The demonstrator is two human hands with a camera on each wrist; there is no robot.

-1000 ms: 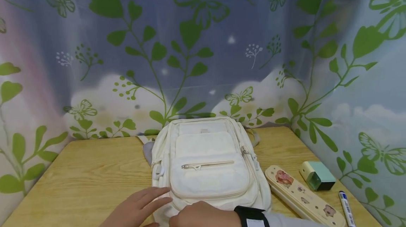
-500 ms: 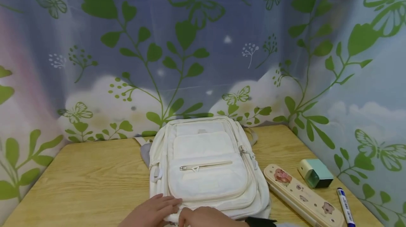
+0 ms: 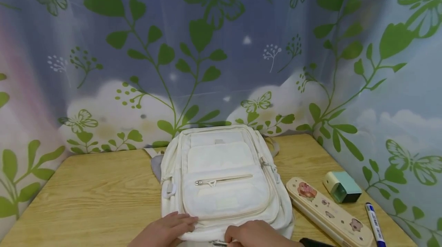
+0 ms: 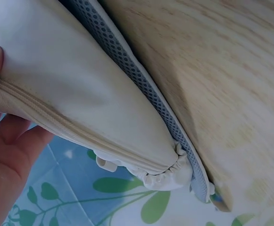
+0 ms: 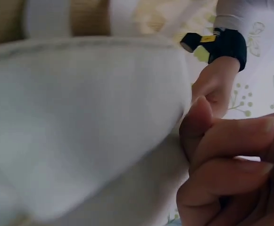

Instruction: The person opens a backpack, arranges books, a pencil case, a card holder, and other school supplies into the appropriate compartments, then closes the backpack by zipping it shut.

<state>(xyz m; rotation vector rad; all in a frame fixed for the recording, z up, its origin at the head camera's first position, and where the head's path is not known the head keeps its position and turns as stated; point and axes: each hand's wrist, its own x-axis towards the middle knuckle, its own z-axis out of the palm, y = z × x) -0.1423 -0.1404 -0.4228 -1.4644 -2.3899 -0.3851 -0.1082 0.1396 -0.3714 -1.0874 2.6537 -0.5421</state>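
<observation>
One wooden table [image 3: 100,189] fronts leaf-printed curtains [image 3: 228,66], left hand [image 3: 165,230] gripping a backpack [image 3: 221,158], right hand [image 3: 258,234] pinching its zipper [image 3: 218,243].

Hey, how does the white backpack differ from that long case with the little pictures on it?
The backpack is far bigger and broader; the case is slim.
The backpack is off-white, with a zip across its front; the case is cream, dotted with pictures.
The left hand grips the backpack; neither hand holds the case.
Both lie on the wooden table.
</observation>
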